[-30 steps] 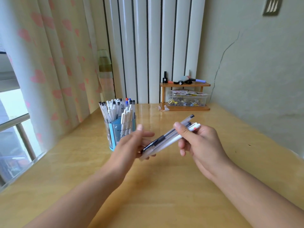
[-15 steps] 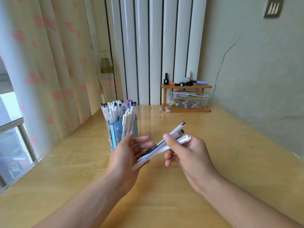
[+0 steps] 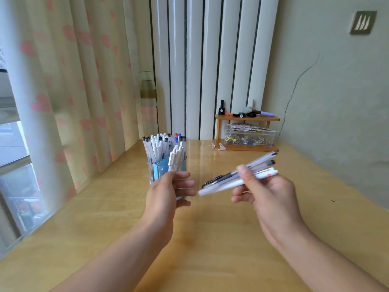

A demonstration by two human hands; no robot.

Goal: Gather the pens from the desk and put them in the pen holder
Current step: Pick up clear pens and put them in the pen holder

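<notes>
Right hand: the right hand (image 3: 271, 194) is raised above the table (image 3: 210, 239), its thumb and fingers clamped around a bundle of pens (image 3: 237, 175), roughly 4 of them, though the exact count is hard to tell.
Bundle of pens: held at a slant, capped ends up and to the right, lower ends pointing down-left toward the left hand; the white pen lies lowest, with clear-barrelled black pens above it.
Left hand: the left hand (image 3: 168, 190) is empty, fingers loosely spread and pointing right, held just in front of the pen holder and covering its lower part; whether it touches the holder cannot be told. A narrow gap separates its fingertips from the lower ends of the bundle.
Pen holder: the pen holder (image 3: 163, 168) is a clear cup with a blue paper insert, standing upright on the table toward the left, near the curtain (image 3: 63, 81). It is packed with many upright pens, mostly white and clear, with a few blue and red caps.
Table: light wood, glossy.
Shelf: a small wooden shelf (image 3: 248, 119) sits at the far edge against the wall, with a few markers and a small black bottle on top, and a clear box (image 3: 250, 138) of small bits below.
</notes>
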